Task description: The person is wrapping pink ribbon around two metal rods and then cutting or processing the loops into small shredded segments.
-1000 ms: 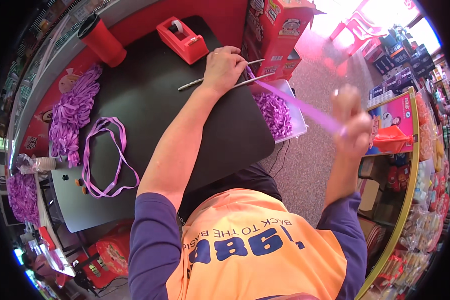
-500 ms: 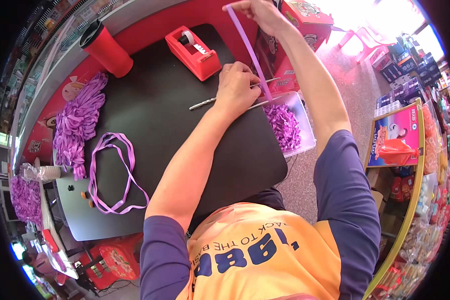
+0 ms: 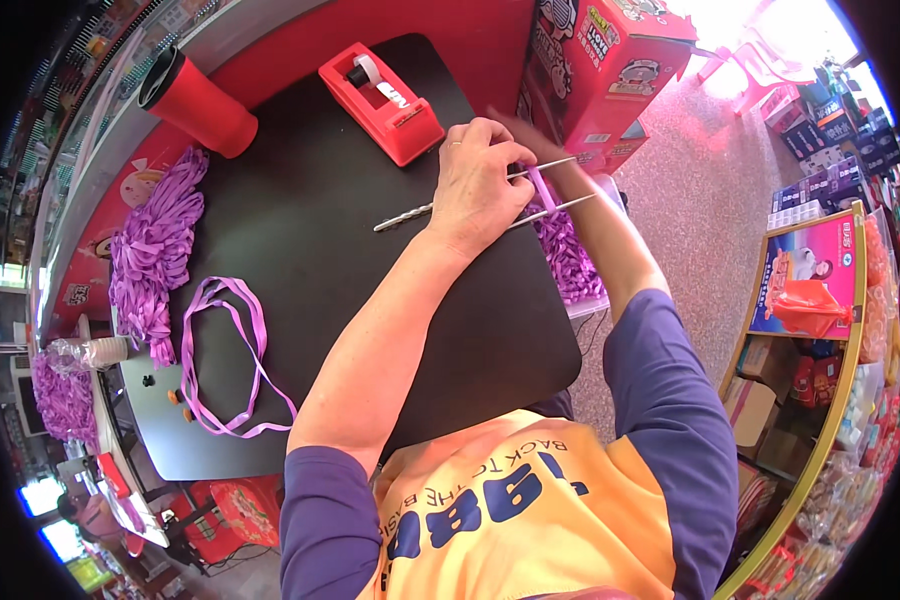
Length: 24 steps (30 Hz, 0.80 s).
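Note:
My left hand (image 3: 480, 185) is closed around thin metal rods at the right edge of the black tabletop. A twisted end (image 3: 402, 217) sticks out left of the hand, and two straight prongs (image 3: 560, 205) reach out to the right. Whether they join is hidden. A purple ribbon (image 3: 541, 188) crosses between the prongs. My right hand (image 3: 518, 135) is smeared by motion just beyond the left one, its fingers unreadable. Below the prongs, a white tub (image 3: 588, 307) of folded purple ribbon pieces (image 3: 565, 255) is partly covered by my right forearm.
On the black table (image 3: 300, 200) stand a red tape dispenser (image 3: 385, 105) and a red tumbler (image 3: 205, 105). To the left lie a heap of purple ribbon (image 3: 158, 250) and a loose ribbon loop (image 3: 255, 340). A red carton (image 3: 610, 70) stands beyond the right edge.
My right hand has swung down and inward from the upper right, bringing the stretched ribbon in around the prongs. My left hand keeps its hold and has shifted slightly right and down.

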{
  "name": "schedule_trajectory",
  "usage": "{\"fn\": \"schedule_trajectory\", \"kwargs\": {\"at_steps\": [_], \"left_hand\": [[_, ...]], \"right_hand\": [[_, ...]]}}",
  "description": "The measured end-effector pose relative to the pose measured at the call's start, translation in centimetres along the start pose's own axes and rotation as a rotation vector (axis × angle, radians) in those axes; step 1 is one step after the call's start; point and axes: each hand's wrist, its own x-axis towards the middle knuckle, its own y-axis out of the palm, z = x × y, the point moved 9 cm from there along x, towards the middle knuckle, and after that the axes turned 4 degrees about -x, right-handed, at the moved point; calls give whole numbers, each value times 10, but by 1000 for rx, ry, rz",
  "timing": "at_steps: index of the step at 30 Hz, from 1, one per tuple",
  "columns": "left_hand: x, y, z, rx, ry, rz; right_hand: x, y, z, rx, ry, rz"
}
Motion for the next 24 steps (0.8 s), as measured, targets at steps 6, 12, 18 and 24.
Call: {"fn": "schedule_trajectory", "kwargs": {"at_steps": [6,12,18,24], "left_hand": [[-5,-10,5,-5,-20,-4],[-4,-7,4,-3,11,-22],[-4,-9,4,4,40,-30],[-7,-6,6,-2,8,22]], "right_hand": [[-145,47,-72,-625,-370,-274],[-270,53,-105,-478,-369,-457],[-338,104,-32,-444,-653,-429],[-343,124,41,-418,-882,-346]]}}
